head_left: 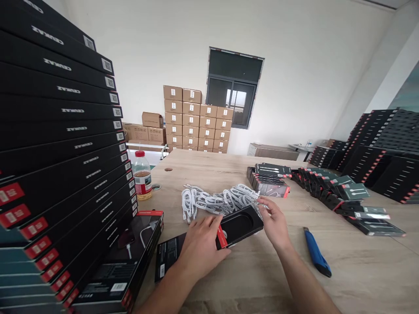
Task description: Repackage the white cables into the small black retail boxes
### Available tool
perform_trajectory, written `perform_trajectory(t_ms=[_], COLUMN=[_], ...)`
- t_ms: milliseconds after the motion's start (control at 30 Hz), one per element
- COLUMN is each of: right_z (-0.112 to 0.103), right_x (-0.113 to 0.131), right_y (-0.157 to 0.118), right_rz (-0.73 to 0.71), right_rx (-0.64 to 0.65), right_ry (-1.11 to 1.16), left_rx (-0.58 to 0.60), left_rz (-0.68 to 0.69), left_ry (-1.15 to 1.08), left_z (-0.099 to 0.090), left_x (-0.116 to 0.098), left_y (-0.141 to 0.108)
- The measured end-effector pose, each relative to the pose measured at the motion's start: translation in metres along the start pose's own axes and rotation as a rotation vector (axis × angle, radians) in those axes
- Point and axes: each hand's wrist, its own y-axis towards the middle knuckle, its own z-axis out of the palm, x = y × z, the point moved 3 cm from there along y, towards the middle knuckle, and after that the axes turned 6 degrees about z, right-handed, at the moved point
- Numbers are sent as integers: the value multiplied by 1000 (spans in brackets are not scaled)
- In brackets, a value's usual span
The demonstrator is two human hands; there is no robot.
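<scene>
A slim black product box (166, 257) lies aslant on the table with its black inner tray (240, 226) slid partly out to the right. The tray has a rounded recess. My left hand (203, 240) is wrapped over the box near its red band (221, 237), holding it down. At the tray's far right end is my right hand (273, 221), thumb and fingers bent close together beside the cables; what lies between its fingertips is hard to make out. Just behind the tray sits a pile of bundled white cables (222, 198).
Tall stacks of black boxes (65, 109) crowd the left, beside a red-capped bottle (142, 176). A blue utility knife (317, 253) lies to the right. Small boxes stand in a group (268, 181) and a row (327, 187) behind. Brown cartons (190, 120) are stacked by the wall.
</scene>
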Motion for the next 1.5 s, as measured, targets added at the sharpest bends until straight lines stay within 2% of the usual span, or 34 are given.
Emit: perform_trajectory(t_ms=[567,633,767,800,900,1033,1167,1233,1333,1500], right_z=[-4,8,46,52,54,44,43,44,45,45], right_x=[5,10,29,34,45,48,49,50,51,58], right_y=[2,-11,-54,-63,-72,-56,-49,-51,-55,-60], right_rz=[77,83,17,2,46,192,292,293,258,131], right_rx=[23,104,454,502,471,364,457,513,545,586], right_ry=[34,26,-6,-1,72,229,349,396,470,433], left_rx=[-37,-62,-101,-114,-161,-213,-264,-302,-420,-670], left_rz=[22,55,145,162,182,185,201,222,255,137], left_ry=[-18,-17,-18,-23,-37,-59,-46,-24,-30,-321], left_z=[1,3,5,5,2,-2,-3,-5,-12,-26], left_x=[-1,-2,-6,-6,-8,-8,-5,-4,-4,2], left_y=[-1,-1,-1,-1,-1,-1,-2,-3,-6,-9])
